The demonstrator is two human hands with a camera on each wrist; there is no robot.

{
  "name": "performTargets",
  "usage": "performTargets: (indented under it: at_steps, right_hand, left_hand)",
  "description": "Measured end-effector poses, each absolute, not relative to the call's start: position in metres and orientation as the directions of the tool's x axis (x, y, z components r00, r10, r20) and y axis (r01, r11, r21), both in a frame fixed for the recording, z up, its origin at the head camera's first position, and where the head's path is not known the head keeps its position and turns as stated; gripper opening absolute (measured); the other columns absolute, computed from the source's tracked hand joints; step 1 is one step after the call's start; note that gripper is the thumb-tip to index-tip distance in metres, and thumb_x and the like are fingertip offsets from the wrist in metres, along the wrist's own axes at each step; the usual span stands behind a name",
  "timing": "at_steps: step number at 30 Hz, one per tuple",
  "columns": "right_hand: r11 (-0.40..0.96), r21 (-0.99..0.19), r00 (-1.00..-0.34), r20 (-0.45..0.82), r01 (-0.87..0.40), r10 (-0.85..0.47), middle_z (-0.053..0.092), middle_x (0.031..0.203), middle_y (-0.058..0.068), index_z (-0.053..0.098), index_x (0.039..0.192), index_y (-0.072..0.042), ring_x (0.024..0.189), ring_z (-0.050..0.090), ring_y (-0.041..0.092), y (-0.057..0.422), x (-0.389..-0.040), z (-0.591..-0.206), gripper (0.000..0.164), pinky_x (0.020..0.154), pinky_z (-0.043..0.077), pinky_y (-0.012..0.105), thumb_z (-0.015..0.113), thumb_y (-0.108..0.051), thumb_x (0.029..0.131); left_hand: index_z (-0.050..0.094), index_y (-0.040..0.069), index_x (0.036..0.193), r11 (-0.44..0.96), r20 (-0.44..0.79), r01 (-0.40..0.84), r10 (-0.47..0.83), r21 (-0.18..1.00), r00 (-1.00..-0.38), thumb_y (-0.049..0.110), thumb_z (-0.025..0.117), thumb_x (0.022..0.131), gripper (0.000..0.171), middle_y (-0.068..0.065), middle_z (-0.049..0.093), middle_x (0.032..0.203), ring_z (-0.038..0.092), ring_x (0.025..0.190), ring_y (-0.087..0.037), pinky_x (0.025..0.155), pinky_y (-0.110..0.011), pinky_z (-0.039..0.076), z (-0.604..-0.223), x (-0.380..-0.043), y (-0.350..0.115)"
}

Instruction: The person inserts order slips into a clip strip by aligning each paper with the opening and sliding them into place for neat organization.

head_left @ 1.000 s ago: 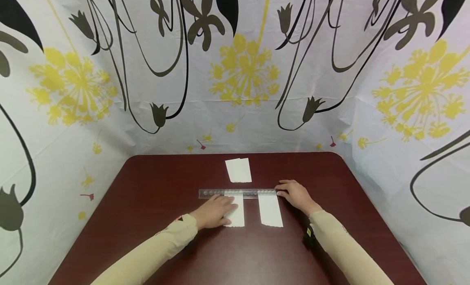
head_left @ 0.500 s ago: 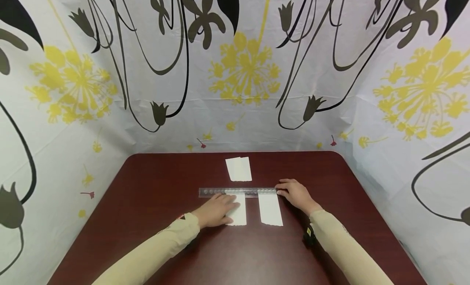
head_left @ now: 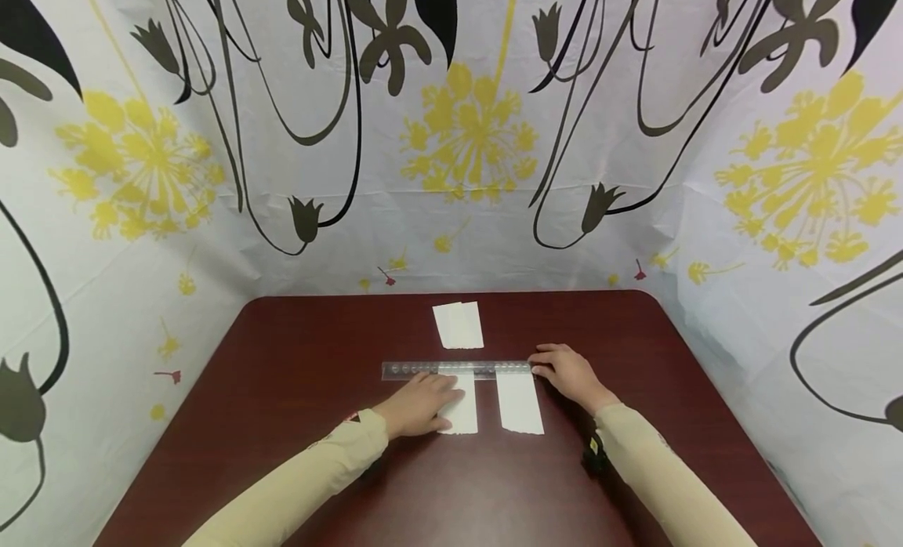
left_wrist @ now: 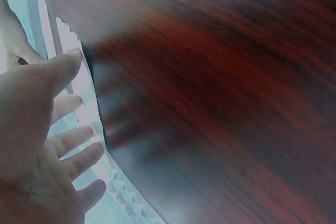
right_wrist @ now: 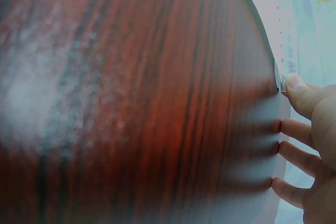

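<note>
A clear ruler (head_left: pixel 487 370) lies crosswise on the table, over the top ends of two white paper strips. My left hand (head_left: pixel 419 404) rests on the left paper strip (head_left: pixel 462 412) with fingers extended, their tips along the ruler. The left wrist view shows the thumb and fingers spread above that strip and the ruler's holed end (left_wrist: pixel 128 200). At the ruler's right end, my right hand (head_left: pixel 568 374) holds it between thumb and forefinger. Its other fingers (right_wrist: pixel 295 153) reach out to the tabletop. Just left of this hand lies the right paper strip (head_left: pixel 520 406).
Two overlapping white paper pieces (head_left: pixel 460 326) lie farther back, beyond the ruler. The dark reddish table (head_left: pixel 317 335) has rounded far corners. A flower-patterned cloth (head_left: pixel 487 249) hangs close around its back and sides.
My left hand has slid slightly to the right, and the left paper strip has shifted with it toward the right strip. The right hand and the ruler stay in place.
</note>
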State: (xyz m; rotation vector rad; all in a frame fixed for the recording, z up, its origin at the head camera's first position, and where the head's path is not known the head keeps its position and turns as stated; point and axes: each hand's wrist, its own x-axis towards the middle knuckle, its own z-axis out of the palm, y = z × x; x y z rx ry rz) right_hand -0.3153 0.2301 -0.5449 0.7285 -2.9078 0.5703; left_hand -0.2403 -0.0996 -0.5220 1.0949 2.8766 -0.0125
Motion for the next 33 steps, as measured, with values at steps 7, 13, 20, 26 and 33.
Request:
performTargets:
  at_steps: [7,13,20,26,33]
  right_hand:
    - [0.815,-0.34,-0.883,0.18,-0.469,-0.433,0.057,0.142,0.019,0.069,0.126,-0.011,0.131,0.051,0.042,0.2304,-0.3142,-0.5442,0.033,0.098,0.048,0.061,0.064,-0.024,0.096]
    - [0.815,-0.327,-0.878,0.196,-0.479,-0.437,0.058,0.141,0.019,0.069,0.125,-0.011,0.13,0.052,0.042,0.2303,-0.3154,-0.5435,0.032,0.097,0.049,0.06,0.064,-0.024,0.096]
    - [0.812,-0.335,-0.878,0.191,-0.479,-0.439,0.057,0.141,0.019,0.069,0.125,-0.011,0.131,0.051,0.042,0.2321,-0.318,-0.5441,0.033,0.097,0.05,0.059,0.063,-0.026,0.097]
    - [0.81,-0.353,-0.883,0.184,-0.469,-0.432,0.057,0.141,0.019,0.069,0.125,-0.011,0.131,0.051,0.043,0.2298,-0.3164,-0.5431,0.032,0.095,0.05,0.06,0.064,-0.024,0.096]
    - [0.812,-0.34,-0.88,0.175,-0.475,-0.441,0.058,0.141,0.018,0.07,0.125,-0.012,0.13,0.053,0.042,0.2294,-0.3165,-0.5444,0.032,0.094,0.051,0.058,0.064,-0.025,0.096]
  left_hand:
    - [0.049,0.02,0.146,0.745,-0.061,0.666,0.666,0.021,-0.743,0.043,0.065,0.093,0.059,-0.008,0.046,0.154,0.045,0.141,-0.028,0.118,-0.053,0.036,-0.5207,-0.2408,-0.0988]
    - [0.048,0.02,0.146,0.75,-0.059,0.661,0.661,0.017,-0.748,0.044,0.064,0.094,0.059,-0.008,0.046,0.154,0.045,0.142,-0.028,0.118,-0.053,0.035,-0.5194,-0.2418,-0.0989]
    - [0.048,0.021,0.147,0.751,-0.06,0.661,0.66,0.012,-0.749,0.045,0.063,0.094,0.059,-0.007,0.045,0.155,0.045,0.142,-0.027,0.118,-0.052,0.036,-0.5201,-0.2435,-0.0981]
    - [0.048,0.022,0.147,0.753,-0.06,0.658,0.658,0.013,-0.751,0.044,0.064,0.094,0.06,-0.008,0.044,0.155,0.044,0.143,-0.028,0.118,-0.052,0.035,-0.5213,-0.2422,-0.0976]
    - [0.046,0.023,0.148,0.747,-0.069,0.665,0.663,0.005,-0.745,0.047,0.061,0.095,0.061,-0.006,0.043,0.156,0.042,0.144,-0.026,0.119,-0.05,0.035,-0.5253,-0.2429,-0.0958]
